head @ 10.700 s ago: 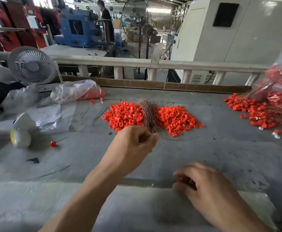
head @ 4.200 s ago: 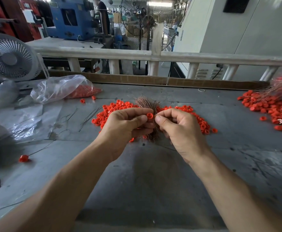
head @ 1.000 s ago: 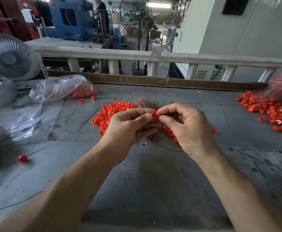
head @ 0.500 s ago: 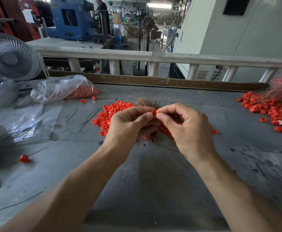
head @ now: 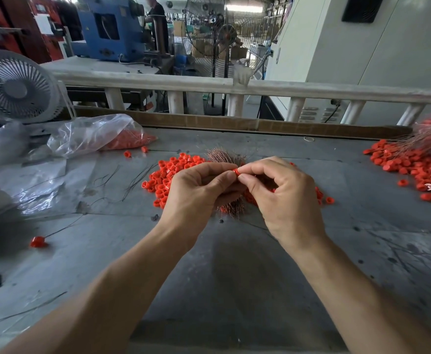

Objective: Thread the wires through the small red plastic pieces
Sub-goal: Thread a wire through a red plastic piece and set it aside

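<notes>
Pinching one red ring (head: 235,171) between right hand (head: 283,195) and left hand (head: 199,195); wire unseen. Beneath hands: wire bundle (head: 224,157), loose rings (head: 171,175), many unthreaded. Far right of right hand: threaded pile (head: 418,167).

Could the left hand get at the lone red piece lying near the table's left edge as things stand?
Probably yes: bare table lies between the left hand and that red piece. But its fingers now pinch something beside the ring held by the right hand.

Two hands (head: 199,192), two fans (head: 17,88), one plastic bag (head: 91,135), countless red pieces (head: 168,175).
</notes>
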{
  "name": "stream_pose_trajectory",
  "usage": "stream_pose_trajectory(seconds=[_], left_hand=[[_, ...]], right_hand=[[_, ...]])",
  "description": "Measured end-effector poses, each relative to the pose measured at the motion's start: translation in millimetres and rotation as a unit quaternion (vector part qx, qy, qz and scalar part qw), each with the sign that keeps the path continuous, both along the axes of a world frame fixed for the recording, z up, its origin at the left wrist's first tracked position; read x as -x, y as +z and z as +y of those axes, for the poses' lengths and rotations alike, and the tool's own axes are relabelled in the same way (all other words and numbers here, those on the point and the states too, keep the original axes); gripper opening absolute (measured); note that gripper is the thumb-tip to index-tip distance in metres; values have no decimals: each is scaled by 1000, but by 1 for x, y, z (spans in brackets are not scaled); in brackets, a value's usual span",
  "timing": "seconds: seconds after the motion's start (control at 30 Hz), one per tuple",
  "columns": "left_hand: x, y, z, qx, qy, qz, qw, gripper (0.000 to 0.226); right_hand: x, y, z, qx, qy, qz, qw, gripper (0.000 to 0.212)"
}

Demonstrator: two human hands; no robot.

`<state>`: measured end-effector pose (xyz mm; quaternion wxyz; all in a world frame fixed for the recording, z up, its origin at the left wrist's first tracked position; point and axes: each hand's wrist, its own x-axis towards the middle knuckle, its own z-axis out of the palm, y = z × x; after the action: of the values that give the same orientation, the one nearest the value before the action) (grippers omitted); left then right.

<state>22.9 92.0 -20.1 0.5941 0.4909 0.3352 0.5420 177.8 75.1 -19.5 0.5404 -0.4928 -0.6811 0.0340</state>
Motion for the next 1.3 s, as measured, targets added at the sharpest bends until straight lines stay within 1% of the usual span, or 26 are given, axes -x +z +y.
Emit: stream_pose_trajectory(seconds=[0.2, 0.37, 0.5, 0.77, 1.03, 1.3], left_hand=[[0, 1, 0, 13, -5, -12, 1000, 16], [1, 0, 0, 20, -15, -16, 1000, 17], [1, 0, 0, 22, -18, -20, 999, 16], [2, 2, 0, 36, -39, -34, 998, 15], [1, 1, 0, 26, -27, -28, 999, 14], [1, 1, 0, 10, -22, -24, 999, 14]], right_hand=[[0, 0, -1, 8, 27, 33, 999, 10], [2, -1, -2, 17, 24, 61, 998, 8], [3, -1, -2, 1, 10, 44, 999, 8], [3, -1, 0, -17, 13, 27, 999, 7], [3, -1, -1, 10, 17, 61, 998, 7], [3, -2, -1, -4, 12, 49, 999, 4]])
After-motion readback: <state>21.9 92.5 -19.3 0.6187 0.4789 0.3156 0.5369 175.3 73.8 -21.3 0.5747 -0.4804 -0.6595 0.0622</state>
